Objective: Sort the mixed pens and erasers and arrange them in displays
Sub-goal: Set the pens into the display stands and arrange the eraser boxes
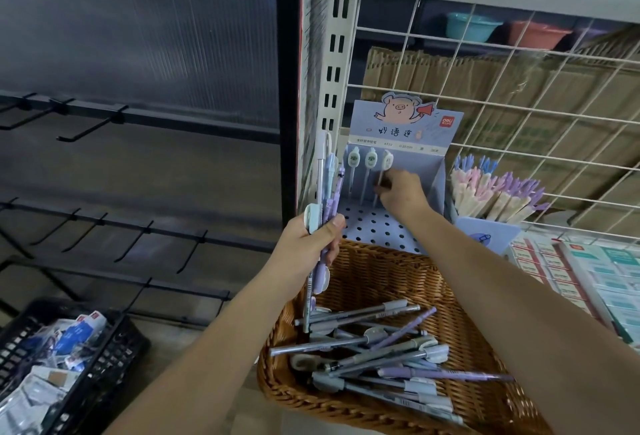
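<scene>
Fingers (382, 188) of the right hand (403, 192) pinched a pen (387, 161) low on its barrel, likely to steer its tip into a hole of the display box (377, 223), at 12 o'clock from the basket (381, 272). The left hand (308, 240) gripped a bunch of pens (327, 185) upright at 9 o'clock of the box, probably as ready stock; loose pens (381, 348) lay in the basket.

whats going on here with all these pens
A person is filling a blue pen display. The right hand pinches a white-capped pen at its holed tray, beside two pens already standing there. The left hand grips a bundle of pens upright. Many loose pens lie in the wicker basket below.
</scene>
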